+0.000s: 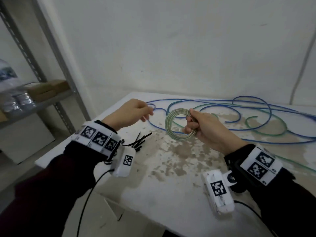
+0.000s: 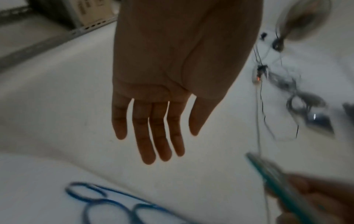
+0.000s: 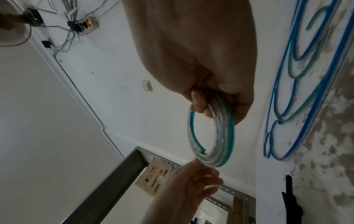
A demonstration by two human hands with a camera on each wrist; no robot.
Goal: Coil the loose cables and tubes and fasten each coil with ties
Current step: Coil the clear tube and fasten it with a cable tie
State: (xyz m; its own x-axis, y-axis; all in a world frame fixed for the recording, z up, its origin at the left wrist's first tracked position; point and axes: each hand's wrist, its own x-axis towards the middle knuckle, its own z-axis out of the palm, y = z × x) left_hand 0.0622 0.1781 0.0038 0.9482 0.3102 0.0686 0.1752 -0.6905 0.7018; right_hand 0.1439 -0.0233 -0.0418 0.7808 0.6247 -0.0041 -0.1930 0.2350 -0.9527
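Right hand (image 1: 206,127) fingers (image 3: 197,103) curled round the wound clear-green coil (image 1: 179,124), held above worktop (image 1: 171,168) centre. Left hand (image 1: 130,112) at nine o'clock, fingers (image 2: 151,136) straight, holding nothing. Winding apparently done; fastening next: fetch a black tie (image 1: 139,141) from seven o'clock. Blue tubes (image 1: 256,117) loose at two o'clock.

white wall (image 1: 171,40) | grey metal shelving (image 1: 56,69) left | stained white table (image 1: 171,168)
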